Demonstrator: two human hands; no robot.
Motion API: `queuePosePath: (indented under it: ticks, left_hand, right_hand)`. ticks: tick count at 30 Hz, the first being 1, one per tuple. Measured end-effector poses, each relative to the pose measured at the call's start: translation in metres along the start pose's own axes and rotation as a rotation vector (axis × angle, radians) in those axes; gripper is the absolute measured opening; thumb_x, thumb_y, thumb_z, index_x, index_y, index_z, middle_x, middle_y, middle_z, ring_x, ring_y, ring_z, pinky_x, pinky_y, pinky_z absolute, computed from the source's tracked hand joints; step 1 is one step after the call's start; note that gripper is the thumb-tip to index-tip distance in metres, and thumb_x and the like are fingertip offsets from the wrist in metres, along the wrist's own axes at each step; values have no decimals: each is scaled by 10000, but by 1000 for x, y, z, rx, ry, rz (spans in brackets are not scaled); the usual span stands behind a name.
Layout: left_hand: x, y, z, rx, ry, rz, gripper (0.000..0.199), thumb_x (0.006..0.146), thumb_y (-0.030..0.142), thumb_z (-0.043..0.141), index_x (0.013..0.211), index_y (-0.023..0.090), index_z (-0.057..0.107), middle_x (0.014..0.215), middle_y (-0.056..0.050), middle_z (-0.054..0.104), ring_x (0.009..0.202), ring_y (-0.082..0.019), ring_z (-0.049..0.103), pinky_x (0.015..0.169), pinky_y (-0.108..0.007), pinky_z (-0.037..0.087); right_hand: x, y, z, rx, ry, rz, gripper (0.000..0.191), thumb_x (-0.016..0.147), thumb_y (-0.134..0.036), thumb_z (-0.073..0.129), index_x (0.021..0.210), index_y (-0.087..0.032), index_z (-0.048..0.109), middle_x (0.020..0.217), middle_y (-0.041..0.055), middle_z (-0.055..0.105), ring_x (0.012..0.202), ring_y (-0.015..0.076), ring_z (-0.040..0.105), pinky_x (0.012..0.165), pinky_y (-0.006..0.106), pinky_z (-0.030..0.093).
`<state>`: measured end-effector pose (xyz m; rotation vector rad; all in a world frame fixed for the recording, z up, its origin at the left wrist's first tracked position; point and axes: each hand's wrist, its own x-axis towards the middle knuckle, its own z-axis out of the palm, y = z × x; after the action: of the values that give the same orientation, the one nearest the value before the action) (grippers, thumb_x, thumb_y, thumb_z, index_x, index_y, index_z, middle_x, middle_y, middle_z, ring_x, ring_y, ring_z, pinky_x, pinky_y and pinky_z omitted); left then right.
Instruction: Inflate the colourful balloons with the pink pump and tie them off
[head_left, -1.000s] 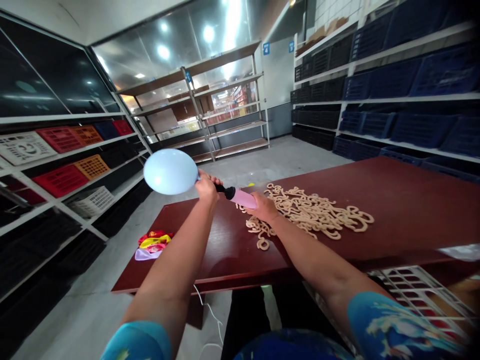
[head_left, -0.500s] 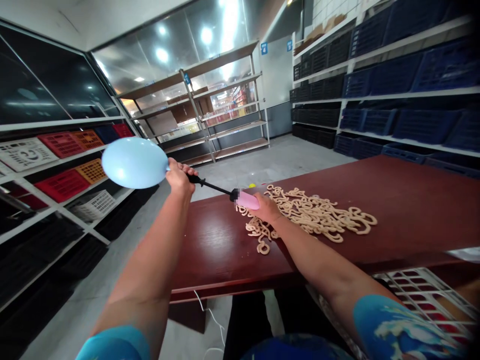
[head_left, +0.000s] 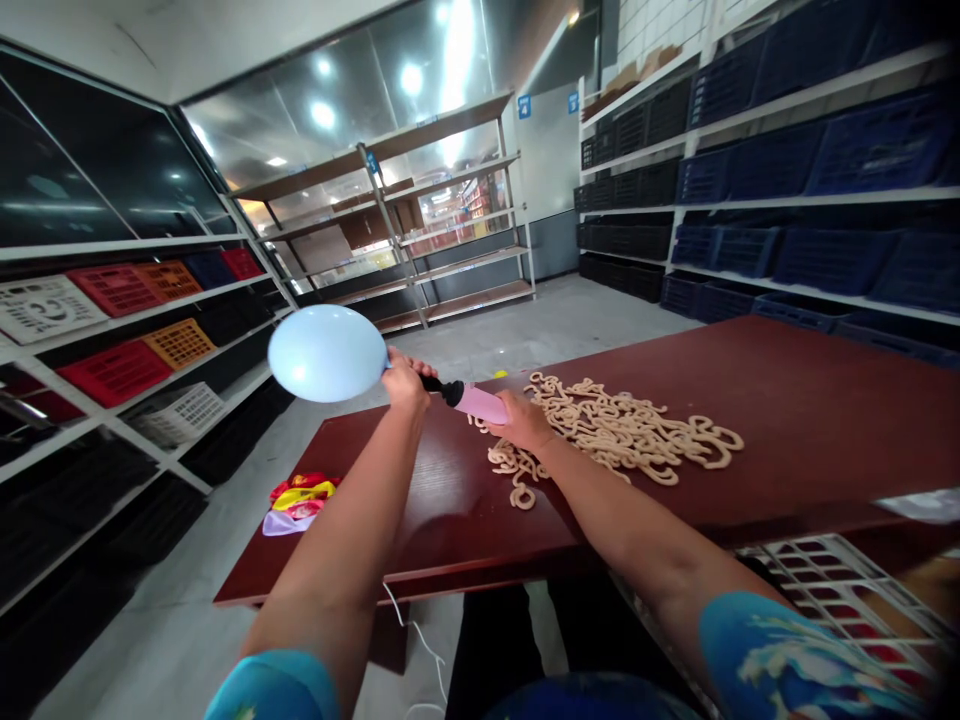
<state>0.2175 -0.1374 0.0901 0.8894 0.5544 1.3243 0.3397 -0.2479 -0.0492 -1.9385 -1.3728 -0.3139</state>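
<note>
A light blue inflated balloon (head_left: 327, 353) hangs over the table's left side, its neck pinched in my left hand (head_left: 409, 383) at the end of a hand pump. My right hand (head_left: 523, 420) grips the pink barrel of the pump (head_left: 481, 403). The pump's black handle end shows between the hands, with its rod mostly inside the barrel. Beige curled rope-like pieces (head_left: 615, 425) lie in a loose pile just beyond and right of my right hand.
Deflated balloons (head_left: 300, 500) in red, yellow and lilac lie at the left of the dark red table (head_left: 810, 400). A white crate (head_left: 840, 590) is at lower right. Shelves with crates (head_left: 832, 250) line both sides. A white cable hangs below the table's front edge.
My left hand has moved right, toward my right hand, with the balloon. The black rod has slid into the pink barrel. The deflated balloons on the left have come into sight.
</note>
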Motion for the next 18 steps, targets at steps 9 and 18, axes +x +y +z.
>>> queuePosePath:
  ticks: [9,18]
  left_hand:
    - [30,103,7,68,-61,180,407,789,476,429,575,201,219,430,74,223,329,-65,291,369,-205,342]
    - [24,34,7,30,-80,78,348,776,370,419,569,206,192,427,69,233,329,-77,308,366,-220,339]
  right_hand:
    - [8,5,4,48,16,8,481,642,-479,610,1017,-201,491,866,61,606,749,196,576,594,288,388]
    - [4,10,4,15,10,22,433,642,-424,605,987,-190,489,823,67,603,716,197,574,574,293,377]
